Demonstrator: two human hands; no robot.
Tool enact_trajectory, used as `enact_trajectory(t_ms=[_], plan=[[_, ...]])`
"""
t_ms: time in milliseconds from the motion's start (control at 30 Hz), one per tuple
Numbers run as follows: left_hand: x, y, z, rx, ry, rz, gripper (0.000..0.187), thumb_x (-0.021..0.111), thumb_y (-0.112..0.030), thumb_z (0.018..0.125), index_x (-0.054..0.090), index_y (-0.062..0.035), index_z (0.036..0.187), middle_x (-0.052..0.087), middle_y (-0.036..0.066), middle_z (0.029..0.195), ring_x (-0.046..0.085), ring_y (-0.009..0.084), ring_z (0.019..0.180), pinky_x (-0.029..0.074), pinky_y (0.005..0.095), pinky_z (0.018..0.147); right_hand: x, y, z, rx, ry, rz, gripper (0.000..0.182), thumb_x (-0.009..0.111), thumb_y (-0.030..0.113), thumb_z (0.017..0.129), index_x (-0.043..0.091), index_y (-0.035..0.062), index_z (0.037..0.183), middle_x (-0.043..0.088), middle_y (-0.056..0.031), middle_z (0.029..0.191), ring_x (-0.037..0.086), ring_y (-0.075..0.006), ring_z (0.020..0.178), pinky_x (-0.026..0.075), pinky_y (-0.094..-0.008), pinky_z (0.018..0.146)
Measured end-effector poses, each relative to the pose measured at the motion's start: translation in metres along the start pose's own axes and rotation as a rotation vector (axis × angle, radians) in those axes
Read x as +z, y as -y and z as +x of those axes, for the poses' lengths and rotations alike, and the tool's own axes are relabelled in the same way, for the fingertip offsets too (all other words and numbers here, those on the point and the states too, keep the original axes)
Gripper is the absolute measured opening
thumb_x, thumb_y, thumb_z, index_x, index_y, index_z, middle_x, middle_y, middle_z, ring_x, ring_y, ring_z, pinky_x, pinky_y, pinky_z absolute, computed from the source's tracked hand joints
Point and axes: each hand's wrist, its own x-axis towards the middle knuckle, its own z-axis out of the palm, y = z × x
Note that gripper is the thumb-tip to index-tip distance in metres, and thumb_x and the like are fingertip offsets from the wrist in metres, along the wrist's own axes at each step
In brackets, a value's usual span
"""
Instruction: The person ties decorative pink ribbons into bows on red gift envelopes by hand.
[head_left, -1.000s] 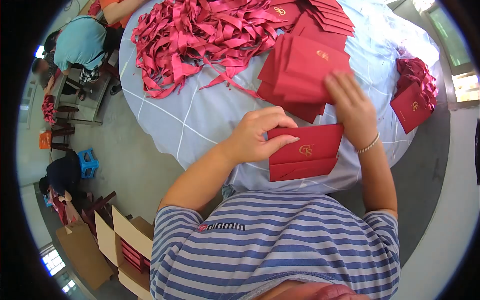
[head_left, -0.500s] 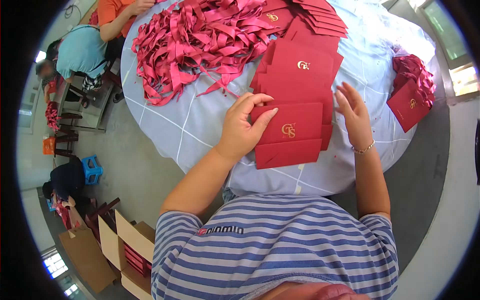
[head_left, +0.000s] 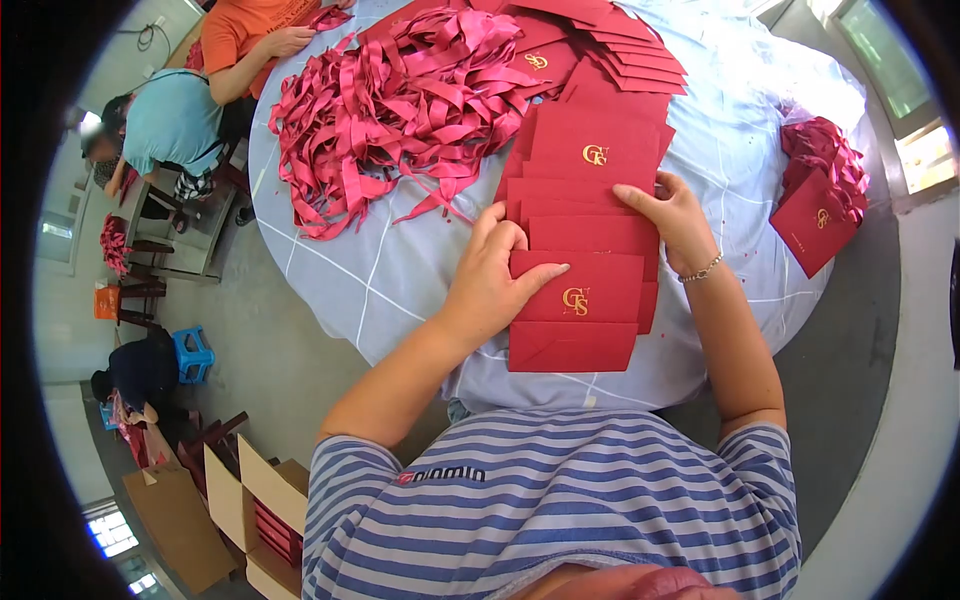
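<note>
Folded red bags with gold letters overlap in a row down the table. My left hand (head_left: 496, 283) grips the left edge of the nearest red bag (head_left: 585, 290), its thumb on top and its fingers at the side. Farther up the row, my right hand (head_left: 676, 222) holds the right edge of the stacked red bags (head_left: 590, 196), thumb on top and fingers at the edge. A bracelet circles my right wrist. Left of the row lies a tangled pile of red ribbons (head_left: 385, 115).
A cloth-covered table (head_left: 330, 270) bears more red bags (head_left: 640, 60) at the back. At its right lie a bag with ribbons (head_left: 818, 215) and clear plastic. Co-workers (head_left: 175, 120) are at the left. An open carton (head_left: 270, 520) and blue stool (head_left: 193, 355) stand at lower left.
My right hand has moved left from beside the row onto the stacked bags and closed on their edge. The nearest bag and my left hand appear slightly lower in view.
</note>
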Motion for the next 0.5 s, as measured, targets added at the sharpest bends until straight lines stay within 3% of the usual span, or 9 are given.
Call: enact_trajectory(t_ms=[67, 200, 333, 400, 433, 500], plan=[[-0.006, -0.006, 0.009, -0.024, 0.059, 0.013, 0.045, 0.087, -0.026, 0.078, 0.05, -0.0025, 0.09, 0.053, 0.021, 0.117, 0.056, 0.034, 0.105, 0.047, 0.0378, 0.093, 0.002, 0.005, 0.001, 0.031, 0.068, 0.056, 0.064, 0.085, 0.013, 0.083, 0.046, -0.0124, 0.127, 0.065, -0.0237, 0.114, 0.07, -0.0252, 0.097, 0.062, -0.0374, 0.083], [-0.016, -0.019, 0.036, -0.104, 0.216, 0.083, 0.047, 0.085, -0.029, 0.081, 0.048, -0.0018, 0.088, 0.054, 0.016, 0.101, 0.055, 0.0321, 0.091, 0.047, 0.0383, 0.084, 0.004, 0.006, 0.005, 0.06, 0.024, 0.194, 0.057, 0.082, 0.009, 0.085, 0.048, -0.0113, 0.126, 0.067, -0.022, 0.112, 0.071, -0.0254, 0.096, 0.062, -0.0384, 0.082], [-0.015, -0.024, 0.06, -0.104, 0.243, 0.081, 0.047, 0.084, -0.031, 0.082, 0.048, -0.0014, 0.087, 0.054, 0.016, 0.098, 0.055, 0.0305, 0.088, 0.047, 0.0386, 0.081, -0.011, 0.013, 0.032, -0.046, 0.109, 0.236, 0.05, 0.077, 0.003, 0.088, 0.048, -0.0092, 0.127, 0.067, -0.0199, 0.114, 0.071, -0.0256, 0.096, 0.062, -0.0379, 0.082], [-0.007, -0.018, 0.071, 0.046, 0.114, 0.09, 0.045, 0.083, -0.03, 0.084, 0.049, -0.0014, 0.087, 0.059, 0.016, 0.106, 0.058, 0.03, 0.095, 0.048, 0.0371, 0.086, -0.013, 0.021, 0.048, -0.09, 0.019, 0.226, 0.051, 0.078, 0.003, 0.087, 0.049, -0.0086, 0.127, 0.068, -0.0204, 0.114, 0.071, -0.025, 0.096, 0.062, -0.0375, 0.082], [0.001, -0.014, 0.073, 0.141, -0.018, 0.146, 0.042, 0.083, -0.027, 0.084, 0.05, -0.0018, 0.087, 0.063, 0.016, 0.119, 0.061, 0.028, 0.105, 0.049, 0.0354, 0.093, -0.015, 0.022, 0.058, -0.114, -0.014, 0.242, 0.05, 0.078, 0.003, 0.087, 0.049, -0.0083, 0.127, 0.068, -0.0204, 0.114, 0.071, -0.0247, 0.096, 0.062, -0.0373, 0.081], [0.006, -0.014, 0.078, 0.141, -0.019, 0.069, 0.04, 0.083, -0.025, 0.084, 0.05, -0.0022, 0.087, 0.062, 0.016, 0.125, 0.06, 0.0275, 0.11, 0.048, 0.0358, 0.097, -0.025, 0.022, 0.078, -0.101, -0.021, 0.23, 0.05, 0.079, 0.006, 0.088, 0.051, -0.0077, 0.127, 0.069, -0.0191, 0.113, 0.071, -0.0233, 0.095, 0.062, -0.0364, 0.083]])
